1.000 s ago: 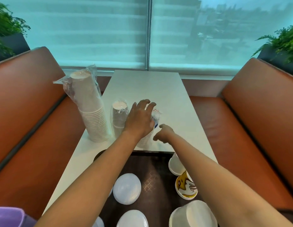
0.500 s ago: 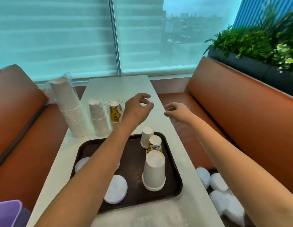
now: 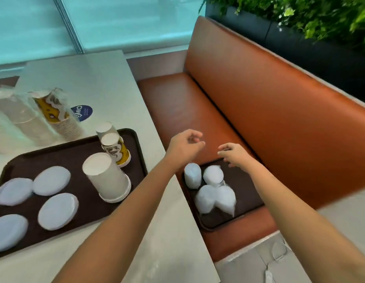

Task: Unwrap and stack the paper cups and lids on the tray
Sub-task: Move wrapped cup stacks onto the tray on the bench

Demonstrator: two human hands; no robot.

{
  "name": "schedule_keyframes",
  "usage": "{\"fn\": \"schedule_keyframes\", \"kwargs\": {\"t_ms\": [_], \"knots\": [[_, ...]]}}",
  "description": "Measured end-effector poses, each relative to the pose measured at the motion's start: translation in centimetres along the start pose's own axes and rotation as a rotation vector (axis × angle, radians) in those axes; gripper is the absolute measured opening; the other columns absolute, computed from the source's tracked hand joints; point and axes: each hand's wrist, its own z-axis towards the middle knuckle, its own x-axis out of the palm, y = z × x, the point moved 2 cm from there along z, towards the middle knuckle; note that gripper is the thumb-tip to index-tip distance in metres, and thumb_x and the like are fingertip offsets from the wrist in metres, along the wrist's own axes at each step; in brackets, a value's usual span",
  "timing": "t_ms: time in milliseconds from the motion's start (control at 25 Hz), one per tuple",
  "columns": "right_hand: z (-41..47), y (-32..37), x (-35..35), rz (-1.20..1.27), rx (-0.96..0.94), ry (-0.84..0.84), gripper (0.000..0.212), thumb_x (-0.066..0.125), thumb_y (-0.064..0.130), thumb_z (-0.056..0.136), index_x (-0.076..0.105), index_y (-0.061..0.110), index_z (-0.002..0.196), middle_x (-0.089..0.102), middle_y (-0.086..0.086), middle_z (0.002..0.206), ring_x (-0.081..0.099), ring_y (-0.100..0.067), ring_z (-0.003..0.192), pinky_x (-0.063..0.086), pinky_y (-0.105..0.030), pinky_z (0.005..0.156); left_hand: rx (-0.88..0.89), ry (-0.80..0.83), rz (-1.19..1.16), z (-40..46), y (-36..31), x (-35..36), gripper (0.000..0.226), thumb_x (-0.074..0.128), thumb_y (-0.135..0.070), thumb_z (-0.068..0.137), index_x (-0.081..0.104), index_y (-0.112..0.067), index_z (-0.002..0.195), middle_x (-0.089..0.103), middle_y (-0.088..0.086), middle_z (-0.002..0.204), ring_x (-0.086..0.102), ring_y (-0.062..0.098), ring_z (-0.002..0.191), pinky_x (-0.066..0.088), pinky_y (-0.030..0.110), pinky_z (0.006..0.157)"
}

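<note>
We see both hands, left (image 3: 184, 147) and right (image 3: 235, 155), loosely curled and empty above the wrapped white lid stacks (image 3: 211, 190) on the bench tray (image 3: 247, 199); upturned cups (image 3: 108, 176) stand on the worktop tray (image 3: 75, 152).

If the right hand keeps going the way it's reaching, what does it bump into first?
Probably the wrapped white bundles on the tray on the bench; the right hand hangs just above them, fingers loosely curled, though depth is unclear.

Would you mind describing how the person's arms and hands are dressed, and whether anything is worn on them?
Both forearms are bare as far as the frame shows: no sleeves reach the visible part. The left hand and right hand wear no gloves, and no watch, bracelet or ring is visible, though the picture is slightly blurred.
</note>
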Motion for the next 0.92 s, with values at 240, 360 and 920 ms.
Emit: {"fn": "schedule_keyframes", "kwargs": {"t_ms": [240,360,920], "knots": [[3.0,-13.3,-1.6,-0.019,0.293,0.077,0.023,0.062,0.014,0.089,0.061,0.012,0.112,0.055,-0.005,0.079,0.048,-0.013,0.062,0.042,-0.026,0.051,-0.336,0.176,-0.054,2.8,5.8,13.0,0.023,0.062,-0.016,0.087,0.062,-0.019,0.110,0.060,-0.001,0.106,0.054,0.011,0.083,0.041,0.019,0.066],[4.0,-18.3,-1.1,0.027,0.395,0.088,0.027,0.061,0.013,0.088,0.061,0.008,0.115,0.055,-0.003,0.079,0.049,-0.016,0.066,0.040,-0.026,0.050,-0.371,0.258,0.079,3.7,8.6,18.2,0.032,0.058,-0.017,0.089,0.058,-0.015,0.121,0.059,0.001,0.115,0.055,0.015,0.086,0.039,0.019,0.070],[9.6,-29.2,6.8,0.190,0.602,0.200,0.080,0.068,0.040,0.083,0.030,0.010,0.146,0.040,-0.010,0.146,0.046,-0.030,0.127,0.049,-0.042,0.094,-0.243,0.777,1.230,11.7,19.4,27.8,0.036,0.042,-0.036,0.094,0.054,-0.018,0.123,0.059,0.003,0.116,0.045,0.026,0.120,0.016,0.051,0.111]]}}
